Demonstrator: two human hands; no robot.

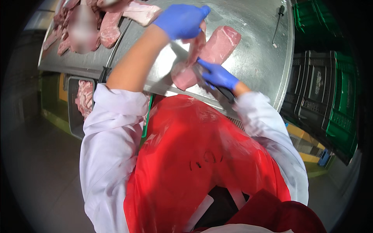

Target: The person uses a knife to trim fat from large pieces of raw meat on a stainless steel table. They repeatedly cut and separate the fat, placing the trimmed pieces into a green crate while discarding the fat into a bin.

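My left hand point(180, 21), in a blue glove, grips a pale pink strip of meat point(196, 46) and holds it up at the top centre. My right hand point(221, 75), also gloved, is closed on a black-handled knife point(225, 93) beside the strip's lower part, its blade partly hidden and blurred. A larger boneless pink cut point(223, 40) lies on the steel table point(260, 66), just beyond my right hand.
Several meat pieces point(110, 31) lie at upper left, near a long dark-handled tool point(105, 73). A thin tool point(279, 17) rests at upper right. A grey tub point(72, 105) of trimmings stands below the table's left side; green and black crates point(342, 101) stand at right.
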